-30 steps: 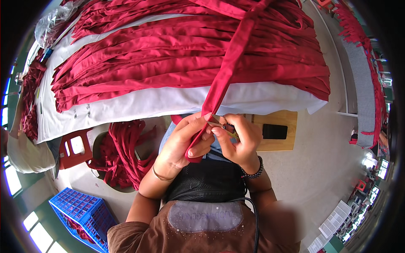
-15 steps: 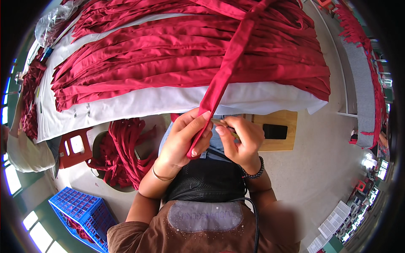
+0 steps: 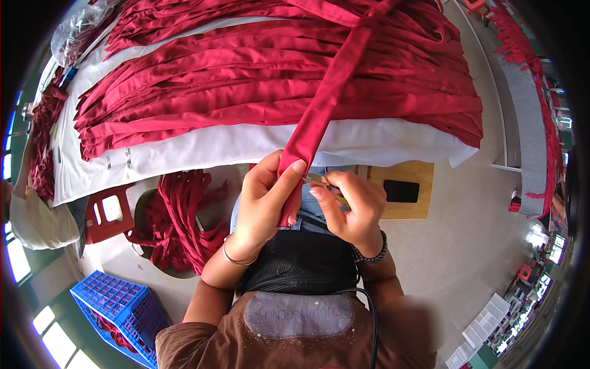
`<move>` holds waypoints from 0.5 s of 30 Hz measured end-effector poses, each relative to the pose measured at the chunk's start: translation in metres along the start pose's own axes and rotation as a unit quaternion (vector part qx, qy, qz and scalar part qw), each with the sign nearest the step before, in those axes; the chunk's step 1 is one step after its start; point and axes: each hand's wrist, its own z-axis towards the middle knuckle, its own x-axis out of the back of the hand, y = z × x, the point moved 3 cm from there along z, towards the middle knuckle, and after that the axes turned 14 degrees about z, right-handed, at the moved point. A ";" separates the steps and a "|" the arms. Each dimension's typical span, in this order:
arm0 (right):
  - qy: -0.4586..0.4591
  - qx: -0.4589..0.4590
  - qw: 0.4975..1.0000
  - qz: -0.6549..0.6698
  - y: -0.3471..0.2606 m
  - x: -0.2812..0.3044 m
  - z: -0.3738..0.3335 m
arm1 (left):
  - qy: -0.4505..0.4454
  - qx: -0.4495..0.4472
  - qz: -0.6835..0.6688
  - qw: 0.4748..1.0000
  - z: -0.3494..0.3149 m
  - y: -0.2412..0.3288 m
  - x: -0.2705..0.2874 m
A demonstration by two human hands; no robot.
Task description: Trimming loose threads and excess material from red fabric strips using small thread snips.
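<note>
A long red fabric strip, shaped like a necktie, runs from the cloth-covered table down to my lap. My left hand pinches it near its lower end, thumb on top, with the tail hanging below the fingers. Close beside it, my right hand is closed around small thread snips. Their metal tips point left at the edge of the strip; most of the handle is hidden in my fingers. Many more red strips lie side by side across the table.
A white cloth hangs over the table's near edge. Below left, red strips spill over a round tub, beside a red plastic stool and a blue crate. A black phone rests on a wooden board at right.
My left hand has shifted its grip and turned the strip, so its wider face shows and the tail hangs straighter. The snips' tips now show more clearly beside the strip's edge.
</note>
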 end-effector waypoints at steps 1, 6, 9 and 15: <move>0.000 0.000 1.000 0.000 0.000 0.000 0.000 | 0.004 0.008 0.002 1.000 0.000 0.000 0.000; -0.004 -0.009 1.000 -0.005 0.001 0.000 -0.002 | -0.009 0.010 -0.013 1.000 0.000 -0.001 0.001; 0.037 -0.015 0.999 0.035 0.000 -0.002 -0.001 | -0.016 0.018 -0.020 1.000 -0.001 -0.002 0.000; -0.011 -0.006 1.000 0.000 0.004 -0.002 -0.004 | -0.040 0.040 -0.053 0.997 0.000 -0.001 0.000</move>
